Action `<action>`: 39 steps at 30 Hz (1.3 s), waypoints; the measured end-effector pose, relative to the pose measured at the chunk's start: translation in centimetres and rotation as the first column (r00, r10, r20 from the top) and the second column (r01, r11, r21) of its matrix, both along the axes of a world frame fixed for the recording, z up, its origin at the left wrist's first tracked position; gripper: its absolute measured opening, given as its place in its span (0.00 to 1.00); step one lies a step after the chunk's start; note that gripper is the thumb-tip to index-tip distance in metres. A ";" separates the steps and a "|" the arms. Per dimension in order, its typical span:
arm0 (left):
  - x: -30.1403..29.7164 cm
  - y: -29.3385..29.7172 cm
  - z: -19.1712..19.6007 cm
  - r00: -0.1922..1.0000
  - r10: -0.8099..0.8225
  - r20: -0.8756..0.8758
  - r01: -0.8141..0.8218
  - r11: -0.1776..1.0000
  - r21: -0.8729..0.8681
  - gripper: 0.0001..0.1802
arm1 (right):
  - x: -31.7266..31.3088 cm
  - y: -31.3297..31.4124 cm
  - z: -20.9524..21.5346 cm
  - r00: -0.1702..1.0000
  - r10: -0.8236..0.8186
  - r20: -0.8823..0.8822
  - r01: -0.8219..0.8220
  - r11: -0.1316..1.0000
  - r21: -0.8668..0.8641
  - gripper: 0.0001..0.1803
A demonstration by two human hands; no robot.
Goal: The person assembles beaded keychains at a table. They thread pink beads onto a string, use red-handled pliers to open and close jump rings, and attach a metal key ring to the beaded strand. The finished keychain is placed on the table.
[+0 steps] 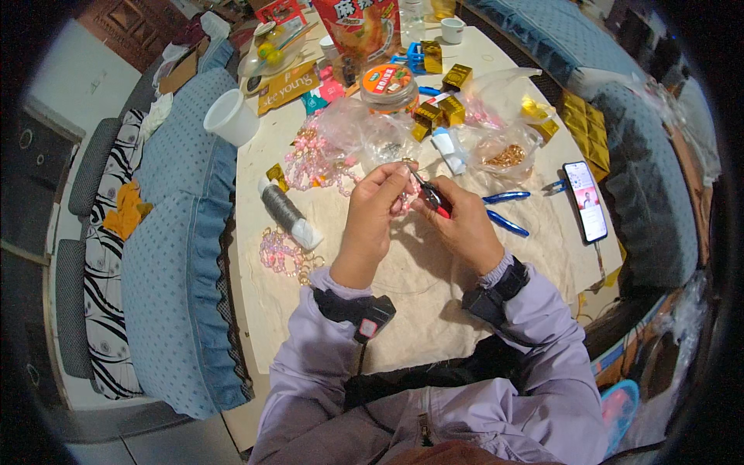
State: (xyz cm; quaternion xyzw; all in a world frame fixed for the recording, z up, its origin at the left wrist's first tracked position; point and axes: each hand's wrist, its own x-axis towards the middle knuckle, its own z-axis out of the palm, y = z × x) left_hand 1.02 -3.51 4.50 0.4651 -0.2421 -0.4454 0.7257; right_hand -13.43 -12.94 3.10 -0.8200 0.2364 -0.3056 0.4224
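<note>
Over the cloth at the middle of the table, my left hand (366, 225) pinches a strand of pink beads (404, 206) between thumb and fingertips. My right hand (465, 226) is closed round red-handled pliers (434, 200), whose dark jaws reach to the left fingertips. The tiny piece at the jaws is too small to make out. Left of my left hand lie pink-and-purple beaded strings (279, 252) with gold rings, and a spool of grey thread (282, 208). Blue-handled pliers (508, 225) rest to the right of my right hand.
Farther back are pink beaded strands (310, 155), a plastic bag of gold-coloured rings (508, 156), gold boxes (449, 111), an orange-lidded jar (389, 84) and a red food packet (360, 31). A white tub (231, 116) stands at the left edge, a lit phone (585, 203) at the right.
</note>
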 end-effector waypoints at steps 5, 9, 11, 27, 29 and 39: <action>0.3 -0.1 -0.1 0.994 -0.024 -0.102 0.026 1.000 0.011 0.13 | 0.1 -0.1 0.0 1.000 0.027 -0.002 -0.027 1.000 0.012 0.20; 0.2 -0.1 -0.6 0.989 0.019 -0.144 -0.020 1.000 -0.002 0.12 | 0.0 0.0 -0.1 0.999 0.033 -0.024 -0.033 0.999 0.000 0.23; 0.3 -0.2 -0.8 0.986 0.069 -0.152 -0.066 0.998 0.023 0.11 | 0.0 0.1 0.0 0.999 0.050 -0.012 -0.050 0.999 -0.014 0.24; 1.0 -0.2 -0.4 0.986 0.161 -0.043 -0.162 0.987 -0.017 0.14 | 0.0 0.1 0.0 0.999 0.006 -0.036 -0.009 0.997 -0.076 0.25; 1.7 0.1 0.0 0.987 0.151 -0.051 -0.153 0.988 -0.019 0.15 | -0.2 0.2 0.0 0.998 0.003 -0.056 -0.011 0.990 -0.142 0.25; 2.6 0.3 -0.2 0.996 -0.005 0.088 0.001 0.999 0.049 0.16 | 0.3 -1.2 -0.8 0.989 -0.028 0.148 0.022 0.999 0.046 0.25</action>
